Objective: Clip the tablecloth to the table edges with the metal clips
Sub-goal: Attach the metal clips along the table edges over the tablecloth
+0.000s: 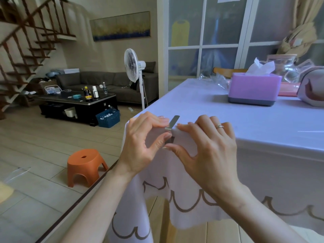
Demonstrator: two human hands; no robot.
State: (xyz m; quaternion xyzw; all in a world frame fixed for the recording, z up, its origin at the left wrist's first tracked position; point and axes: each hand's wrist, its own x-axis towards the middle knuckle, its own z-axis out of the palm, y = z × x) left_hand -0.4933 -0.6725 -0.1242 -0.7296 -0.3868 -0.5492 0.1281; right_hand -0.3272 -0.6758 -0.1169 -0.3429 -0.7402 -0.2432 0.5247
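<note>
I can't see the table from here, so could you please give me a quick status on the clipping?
Left hand and right hand pinch the clip at the near corner. Tablecloth draped under it. Tissue box sits far back.

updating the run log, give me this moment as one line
step: fitting metal clip near corner | left hand: pinches clip | right hand: pinches tablecloth at edge beside clip | clip: upper arm tilted up

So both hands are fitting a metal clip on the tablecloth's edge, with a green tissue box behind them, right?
Not quite: the tissue box is purple, not green, as the head view shows. The left hand and right hand do hold the metal clip at the tablecloth edge.
</note>
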